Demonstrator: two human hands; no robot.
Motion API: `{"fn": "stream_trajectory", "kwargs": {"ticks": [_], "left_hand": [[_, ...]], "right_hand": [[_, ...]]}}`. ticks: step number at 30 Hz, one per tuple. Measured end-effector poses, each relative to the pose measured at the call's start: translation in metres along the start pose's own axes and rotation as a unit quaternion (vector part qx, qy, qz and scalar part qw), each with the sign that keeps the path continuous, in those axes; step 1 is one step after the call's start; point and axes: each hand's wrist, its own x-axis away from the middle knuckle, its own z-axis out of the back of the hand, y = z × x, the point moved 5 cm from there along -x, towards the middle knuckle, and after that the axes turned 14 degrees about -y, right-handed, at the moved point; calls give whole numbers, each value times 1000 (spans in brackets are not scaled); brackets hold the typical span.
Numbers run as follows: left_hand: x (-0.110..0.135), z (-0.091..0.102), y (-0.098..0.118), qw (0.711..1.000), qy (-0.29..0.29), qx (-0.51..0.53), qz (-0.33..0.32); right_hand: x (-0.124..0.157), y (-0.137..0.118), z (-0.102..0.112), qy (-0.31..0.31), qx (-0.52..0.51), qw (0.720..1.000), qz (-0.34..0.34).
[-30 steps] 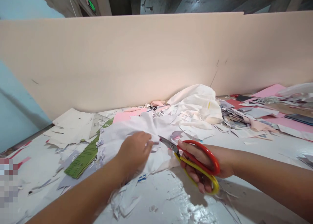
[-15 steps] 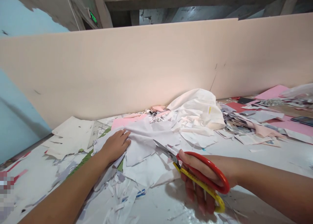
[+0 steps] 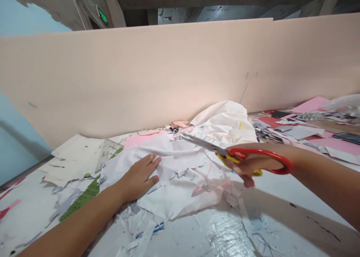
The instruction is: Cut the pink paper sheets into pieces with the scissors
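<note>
My left hand (image 3: pixel 139 175) lies flat with fingers stretched out on a pile of white paper sheets (image 3: pixel 180 174) in the middle of the table. My right hand (image 3: pixel 249 167) grips a pair of scissors (image 3: pixel 239 156) with a red and a yellow handle. The scissors are raised above the paper and their blades point left toward the back. Thin white and pale pink strips (image 3: pixel 225 189) lie or hang below the right hand, blurred by motion.
A tall beige board (image 3: pixel 180 73) stands along the table's back. A crumpled white sheet (image 3: pixel 227 124) lies behind the pile. A green ruler (image 3: pixel 81 199) and a clear set square (image 3: pixel 108 150) lie left. Pink sheets (image 3: pixel 312 105), scraps and a dark phone (image 3: pixel 347 137) lie right.
My right hand has lifted the scissors off the table and swung them up and right. My left hand has slid slightly right and flattened on the paper. Strips of paper have shifted under the right hand.
</note>
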Motion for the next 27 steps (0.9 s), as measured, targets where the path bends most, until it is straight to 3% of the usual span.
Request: {"fn": "stream_trajectory", "kwargs": {"ticks": [1, 3, 6, 8, 10, 12, 16, 20, 27], "left_hand": [[2, -2, -1, 1000, -3, 0, -4], [7, -3, -4, 1000, -8, 5, -4], [15, 3, -8, 999, -32, 26, 17], [19, 7, -13, 997, -36, 63, 26], [23, 11, -23, 993, 1, 108, 39], [26, 12, -38, 990, 50, 114, 70], [29, -3, -65, 991, 47, 38, 116], [37, -12, -75, 992, 24, 12, 122], [49, -6, -82, 981, 11, 40, 190]], "right_hand": [[-5, -2, 1, -17, 8, 999, 30], [-18, 0, 7, 29, 10, 999, 38], [-44, 6, 16, 131, 16, 991, -4], [-65, 7, 19, 170, 98, 979, -52], [-83, 3, 26, 250, 189, 947, -73], [-102, 1, 29, 277, 207, 935, -72], [-135, -4, 33, 294, 215, 929, -59], [-155, -17, 40, 307, 217, 926, -21], [-162, -46, 63, 262, 244, 933, 48]]}}
